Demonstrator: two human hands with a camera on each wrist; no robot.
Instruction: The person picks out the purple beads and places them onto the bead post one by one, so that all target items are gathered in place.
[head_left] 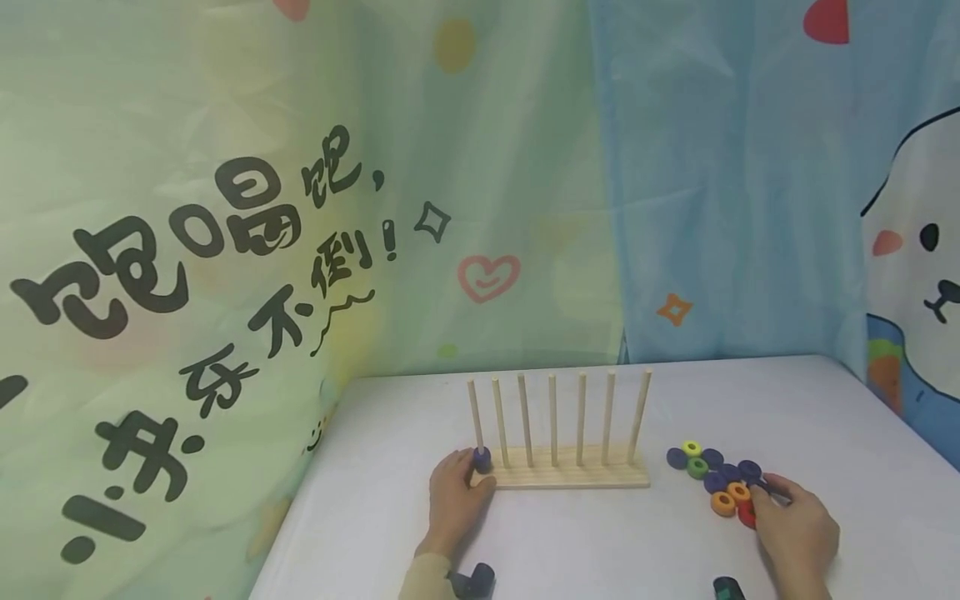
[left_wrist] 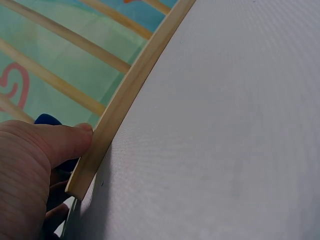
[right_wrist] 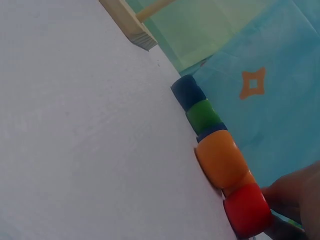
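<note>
My left hand point(head_left: 456, 500) grips the left end of a wooden peg rack point(head_left: 570, 477), its thumb point(left_wrist: 75, 137) on the front edge of the base. One dark blue bead point(head_left: 482, 459) sits at the foot of the leftmost peg, beside the fingers. Over the right side of a cluster of ring-shaped beads, my right hand point(head_left: 798, 525) pinches a dark blue bead point(head_left: 776, 490) between thumb and forefinger. A red bead point(right_wrist: 247, 211) and an orange bead point(right_wrist: 221, 159) lie close by those fingers. The hand partly covers the red one in the head view.
More dark blue beads point(head_left: 677, 457), a green bead point(head_left: 697, 468) and a yellow bead point(head_left: 692, 448) lie at the cluster's far side. The rack's several other pegs point(head_left: 553, 417) stand bare. Behind the white table point(head_left: 600, 542) hangs a printed curtain point(head_left: 487, 183).
</note>
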